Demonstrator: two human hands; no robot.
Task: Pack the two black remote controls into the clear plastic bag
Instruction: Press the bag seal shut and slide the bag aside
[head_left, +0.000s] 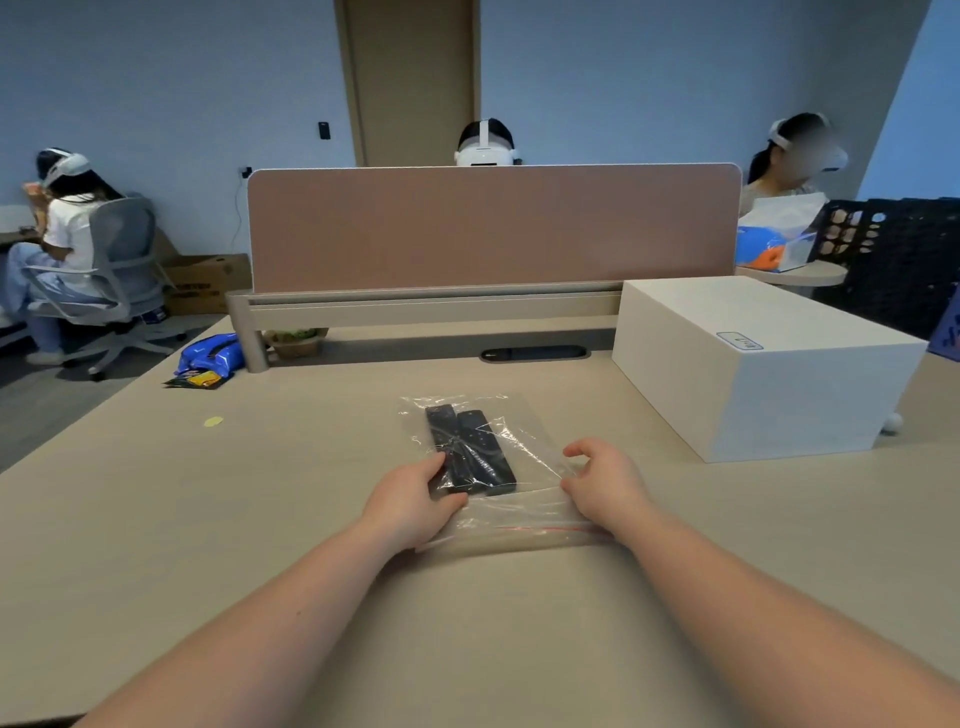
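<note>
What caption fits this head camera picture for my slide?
Two black remote controls lie side by side inside the clear plastic bag as the left hand and right hand rest on it.

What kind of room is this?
Probably a shared office: a long desk with a divider screen, a swivel chair, and other people seated at desks nearby.

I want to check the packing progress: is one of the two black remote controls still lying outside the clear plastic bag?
No, both black remote controls lie side by side inside the clear plastic bag on the table.
</note>
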